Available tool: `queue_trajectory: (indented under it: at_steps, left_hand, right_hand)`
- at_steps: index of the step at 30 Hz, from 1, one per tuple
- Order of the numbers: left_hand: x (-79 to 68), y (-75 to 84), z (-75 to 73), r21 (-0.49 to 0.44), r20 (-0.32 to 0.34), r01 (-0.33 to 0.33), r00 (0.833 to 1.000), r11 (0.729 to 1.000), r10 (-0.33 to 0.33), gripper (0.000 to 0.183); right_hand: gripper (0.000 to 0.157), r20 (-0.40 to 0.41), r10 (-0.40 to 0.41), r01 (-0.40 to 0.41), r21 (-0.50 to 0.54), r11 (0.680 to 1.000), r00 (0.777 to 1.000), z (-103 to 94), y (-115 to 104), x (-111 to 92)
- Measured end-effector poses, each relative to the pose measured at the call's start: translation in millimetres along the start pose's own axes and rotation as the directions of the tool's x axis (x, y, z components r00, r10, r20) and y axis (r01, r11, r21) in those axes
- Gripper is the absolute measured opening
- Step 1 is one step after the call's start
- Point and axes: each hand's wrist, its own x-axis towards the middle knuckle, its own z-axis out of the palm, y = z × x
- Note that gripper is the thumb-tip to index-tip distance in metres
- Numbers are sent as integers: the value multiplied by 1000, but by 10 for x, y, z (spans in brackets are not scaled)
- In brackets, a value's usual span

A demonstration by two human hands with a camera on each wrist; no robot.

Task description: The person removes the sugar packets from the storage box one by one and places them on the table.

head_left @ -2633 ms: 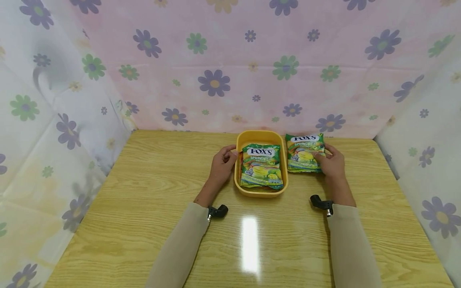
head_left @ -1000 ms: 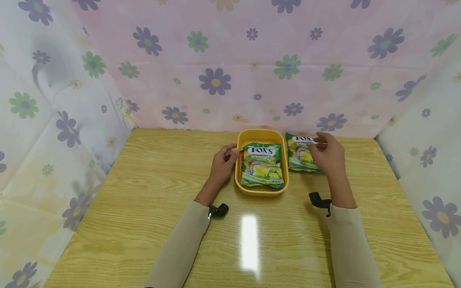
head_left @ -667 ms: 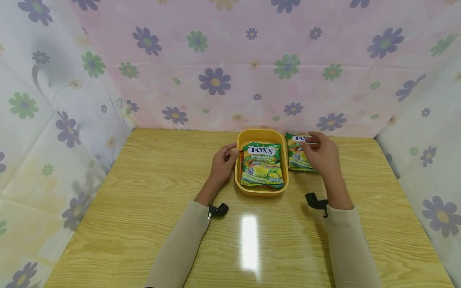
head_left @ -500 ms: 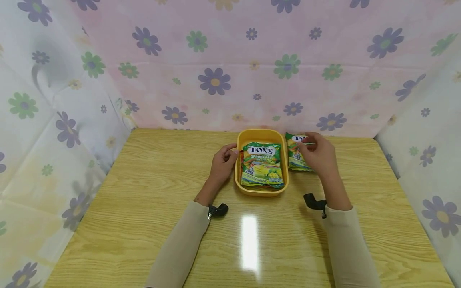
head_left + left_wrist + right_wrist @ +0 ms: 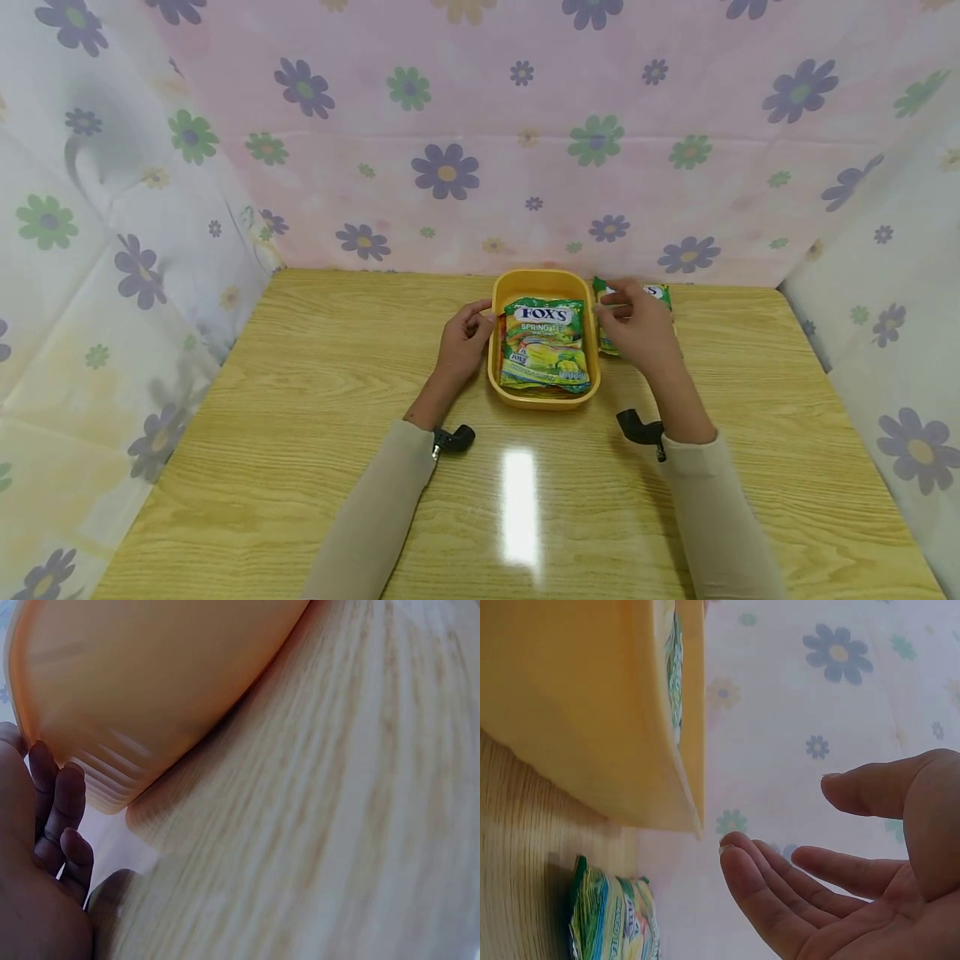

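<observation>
A yellow plastic tub (image 5: 543, 404) stands near the back of the table, with green FOX'S Spring Tea candy bags (image 5: 544, 346) lying in it. My left hand (image 5: 461, 346) is at the tub's left rim. In the left wrist view its loosely bent fingers (image 5: 69, 799) are right at the tub's outer wall. To the right of the tub lies another green FOX'S candy bag (image 5: 658, 292), partly hidden under my right hand (image 5: 641, 331). That hand hovers beside the tub's right rim, thumb and fingers (image 5: 757, 889) apart with nothing between them.
The wood-grain table (image 5: 337, 467) reaches towards me under both forearms. A flower-print cloth (image 5: 517, 150) hangs right behind its back edge and along both sides. Black wrist cameras (image 5: 640, 427) stick out at the sleeve cuffs.
My right hand has let go of the candy bag on the right and moved left above it to the tub's right rim. The left hand and the tub stay in place.
</observation>
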Motion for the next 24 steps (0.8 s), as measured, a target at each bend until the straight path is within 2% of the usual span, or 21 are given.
queue_trajectory:
  at_steps: [5, 10, 16, 21, 24]
  left_hand:
    - [1, -6, 2, -18, 3, -26, 1000, 999, 26, 36]
    - [-3, 4, -2, -16, 5, -13, 1000, 1000, 13, 37]
    - [-6, 11, -2, -5, -1, -4, 1000, 1000, 4, 35]
    - [-4, 14, 2, -18, -10, -14, 1000, 1000, 14, 36]
    - [-2, 16, 7, -16, -12, -10, 1000, 1000, 10, 36]
  right_hand:
    - [52, 45, -12, 12, -14, 1000, 999, 93, -72, -22]
    - [57, 125, 17, -15, -21, 1000, 992, 173, -128, -53]
    - [67, 237, 33, -26, -32, 999, 971, 230, -201, -108]
    - [75, 316, 60, -30, -99, 995, 947, 308, -285, -170]
    - [78, 340, 92, -58, -110, 992, 936, 375, -324, -195]
